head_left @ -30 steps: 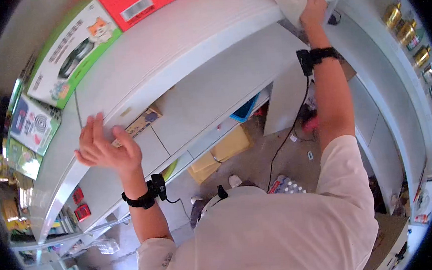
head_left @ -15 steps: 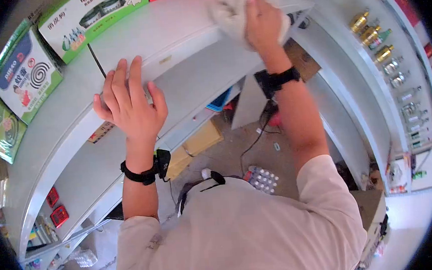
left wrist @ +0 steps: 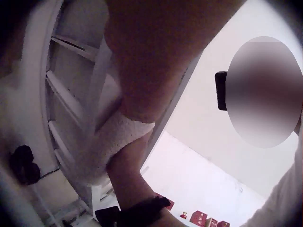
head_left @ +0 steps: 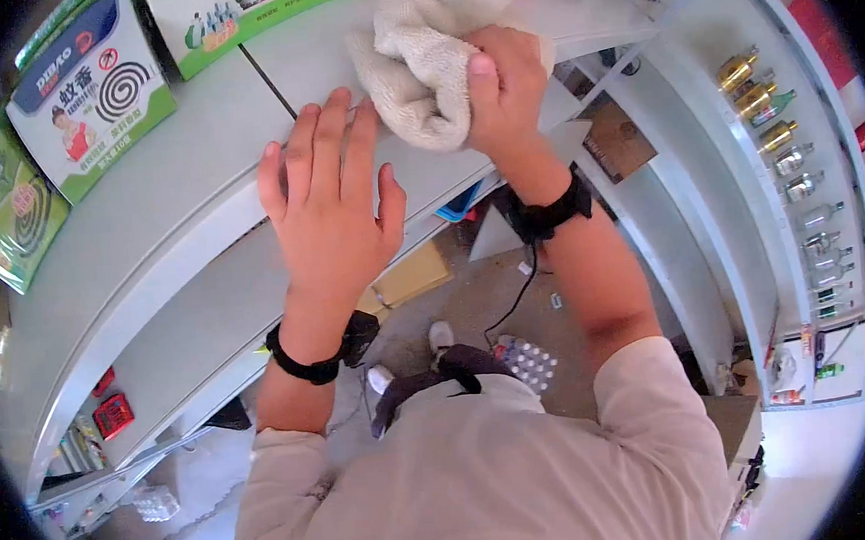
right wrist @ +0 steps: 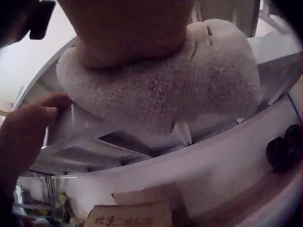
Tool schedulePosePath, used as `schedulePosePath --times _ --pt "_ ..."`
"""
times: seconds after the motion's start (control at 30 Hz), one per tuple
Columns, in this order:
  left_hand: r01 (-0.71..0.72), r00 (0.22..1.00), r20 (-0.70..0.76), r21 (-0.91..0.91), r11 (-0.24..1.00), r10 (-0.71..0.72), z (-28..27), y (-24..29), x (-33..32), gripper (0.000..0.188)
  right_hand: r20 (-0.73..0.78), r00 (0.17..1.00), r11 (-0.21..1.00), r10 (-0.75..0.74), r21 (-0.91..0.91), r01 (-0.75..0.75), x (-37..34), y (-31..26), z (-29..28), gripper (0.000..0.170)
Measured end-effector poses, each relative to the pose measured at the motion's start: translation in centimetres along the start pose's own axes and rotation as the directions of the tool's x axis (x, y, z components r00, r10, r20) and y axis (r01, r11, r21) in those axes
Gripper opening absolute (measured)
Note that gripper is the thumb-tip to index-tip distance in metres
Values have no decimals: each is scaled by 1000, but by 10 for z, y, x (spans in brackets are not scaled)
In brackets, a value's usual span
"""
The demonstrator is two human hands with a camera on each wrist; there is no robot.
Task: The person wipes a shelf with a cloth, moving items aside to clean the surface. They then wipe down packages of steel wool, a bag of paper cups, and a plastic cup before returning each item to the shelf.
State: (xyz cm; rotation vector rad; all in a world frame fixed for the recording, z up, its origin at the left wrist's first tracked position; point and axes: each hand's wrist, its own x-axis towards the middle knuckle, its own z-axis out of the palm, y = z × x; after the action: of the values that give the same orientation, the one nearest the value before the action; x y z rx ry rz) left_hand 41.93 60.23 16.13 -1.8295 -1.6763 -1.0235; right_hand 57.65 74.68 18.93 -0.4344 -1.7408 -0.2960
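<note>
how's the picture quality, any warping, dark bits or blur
Head: fisheye warping, the shelf bowed, corners black; left wrist: the left hand dark against a bright background, a blurred oval at right; right wrist: dim, the right hand in shadow, the cloth grainy.

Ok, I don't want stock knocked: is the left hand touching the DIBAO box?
Apart: the head view shows bare shelf between left hand and DIBAO box.

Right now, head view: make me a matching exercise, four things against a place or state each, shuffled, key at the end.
Things
1. cloth
2. left hand
3. DIBAO box
4. gold bottles

Places or states
A. far right of the view
B. printed with a black spiral
C. bunched up, gripped by the right hand
D. back upward, fingers extended

Pairs: 1-C, 2-D, 3-B, 4-A
</note>
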Motion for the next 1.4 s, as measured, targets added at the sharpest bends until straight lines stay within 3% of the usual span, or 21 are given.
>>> schedulePosePath --times 0.1,0.4,0.53,0.63,0.77,0.87,0.93,1.0,1.03,1.13,1.23,1.33,1.37,1.4 --pt "20 999 30 10 1000 -20 -6 6 2 52 -1 998 996 -66 62 66 -1 28 -4 30" --pt "110 991 55 150 983 -119 -14 31 15 43 -38 999 994 21 108 -16 -12 147 -52 37" --pt "164 986 -46 278 947 -157 2 46 22 36 -71 992 991 106 88 -99 -15 216 -89 39" --pt "313 942 -236 356 880 -239 37 67 28 34 -72 982 979 172 123 -162 -23 283 -117 38" --pt "1 993 -115 262 965 30 99 123 64 34 -115 978 977 173 143 -156 -38 362 -144 34" --pt "54 988 -155 276 960 -11 152 149 86 34 -70 974 965 217 165 -203 -37 394 -171 37" --pt "98 971 -240 434 895 10 178 157 99 38 -64 974 963 217 177 -203 -32 410 -186 43" --pt "185 942 -335 507 842 -6 194 159 109 40 -127 974 973 186 163 -164 -37 437 -189 44" --pt "167 924 -382 452 876 21 199 160 114 40 -161 973 977 167 157 -142 -39 449 -188 45" --pt "222 923 -385 472 853 -27 204 165 117 39 -262 951 981 164 144 -130 -47 469 -186 47" --pt "207 939 -341 461 863 -42 200 170 119 36 -163 957 947 241 253 -196 -42 466 -200 47" --pt "188 951 -306 470 862 -41 197 176 118 34 -200 947 963 253 150 -225 -46 481 -201 49" --pt "182 954 -298 477 860 -36 196 177 118 33 -123 911 913 393 172 -371 -56 496 -200 48" --pt "192 956 -289 473 860 -54 195 176 117 33 -146 928 931 343 183 -315 -58 502 -199 48"
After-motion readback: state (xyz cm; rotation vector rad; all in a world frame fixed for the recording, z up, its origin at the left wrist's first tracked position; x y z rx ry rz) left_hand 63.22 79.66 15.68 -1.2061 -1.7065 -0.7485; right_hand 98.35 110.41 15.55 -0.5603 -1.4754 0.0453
